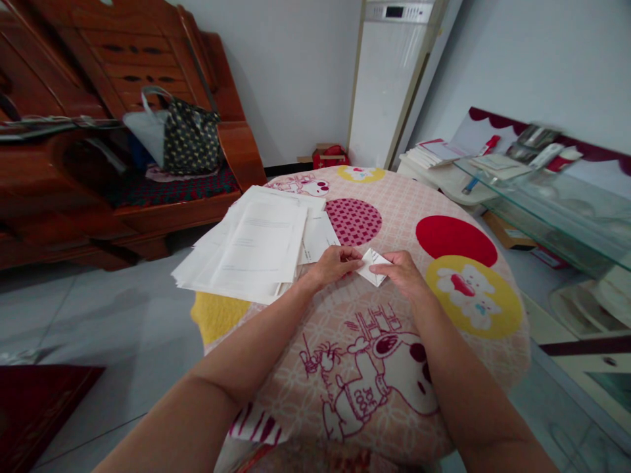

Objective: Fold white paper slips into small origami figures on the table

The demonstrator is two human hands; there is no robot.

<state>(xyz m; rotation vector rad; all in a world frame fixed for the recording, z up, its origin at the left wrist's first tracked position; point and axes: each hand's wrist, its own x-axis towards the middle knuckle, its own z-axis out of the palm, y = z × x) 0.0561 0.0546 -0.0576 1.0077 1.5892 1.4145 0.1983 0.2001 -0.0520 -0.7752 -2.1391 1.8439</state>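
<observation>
Patterned surface (401, 197) | folded paper (373, 257) near centre, folds made, completion unclear | left hand (335, 265) pinches nine-o'clock corner, right hand (404, 272) three-o'clock edge, both nearly closed | sheets (261, 240) at ten o'clock, flat

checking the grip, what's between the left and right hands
A small folded white paper, pinched at its edges by the left hand and the right hand; the head view shows it.
</observation>
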